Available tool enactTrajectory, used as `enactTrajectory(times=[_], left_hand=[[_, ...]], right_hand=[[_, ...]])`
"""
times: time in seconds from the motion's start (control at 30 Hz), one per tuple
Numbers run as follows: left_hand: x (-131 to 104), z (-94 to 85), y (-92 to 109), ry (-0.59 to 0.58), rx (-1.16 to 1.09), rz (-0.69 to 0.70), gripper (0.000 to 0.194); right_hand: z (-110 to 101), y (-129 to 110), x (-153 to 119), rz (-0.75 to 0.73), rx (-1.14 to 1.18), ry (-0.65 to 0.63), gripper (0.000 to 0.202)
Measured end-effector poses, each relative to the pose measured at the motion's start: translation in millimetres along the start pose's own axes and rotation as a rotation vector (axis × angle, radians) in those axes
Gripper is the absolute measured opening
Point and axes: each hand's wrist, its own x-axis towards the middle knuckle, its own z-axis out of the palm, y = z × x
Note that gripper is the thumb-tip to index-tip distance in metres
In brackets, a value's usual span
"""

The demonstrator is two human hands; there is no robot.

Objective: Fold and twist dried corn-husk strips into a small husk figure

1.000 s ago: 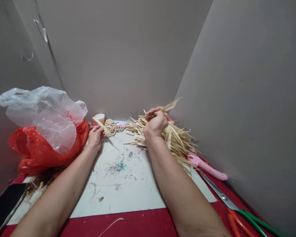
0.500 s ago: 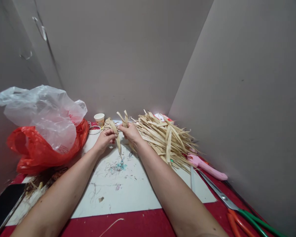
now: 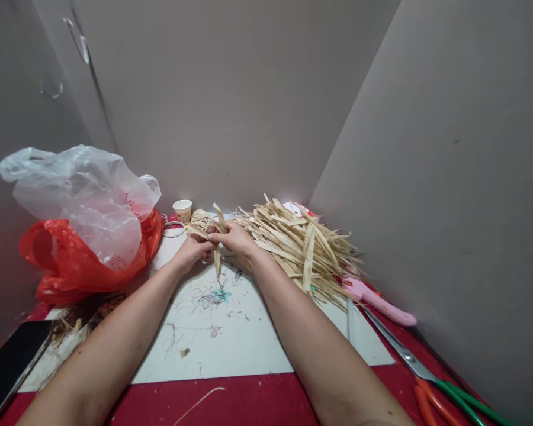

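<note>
Over the white board (image 3: 213, 349), my left hand (image 3: 195, 248) is closed on a pale dried leaf strip (image 3: 217, 263) whose pointed end hangs down. My right hand (image 3: 233, 238) touches the left one and pinches strips too, one end (image 3: 220, 216) sticking up above its fingers. How the strips cross between the fingers is partly hidden. Just right of my right hand lies a large heap of dry strips (image 3: 288, 239).
A white and red plastic bag (image 3: 93, 225) stands at left, above a dark phone (image 3: 15, 361). Behind are a paper cup (image 3: 183, 210) and a ball of twine (image 3: 201, 220). At right lie a pink-handled tool (image 3: 379, 302) and large scissors (image 3: 411, 358).
My hands have come together, the left moving right until it meets the right. The strip held between them has shifted, and the whole view has shifted slightly.
</note>
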Motion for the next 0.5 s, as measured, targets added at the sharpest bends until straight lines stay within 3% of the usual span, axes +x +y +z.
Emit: enactTrajectory(times=[0.23,0.37,0.5], left_hand=[[0.7,-0.6,-3.8,-0.040,0.028,-0.028,0.016],[2.4,-2.3,-8.7,-0.033,0.158,-0.019,0.007],[2.2,-3.2,-8.0,-0.091,0.217,-0.037,0.002]], right_hand=[[3.3,2.1,-0.7,-0.038,0.031,-0.036,0.029],[5.8,3.0,-1.2,-0.061,-0.026,-0.086,0.022],[5.2,5.7,0.7,-0.064,-0.078,-0.045,0.013]])
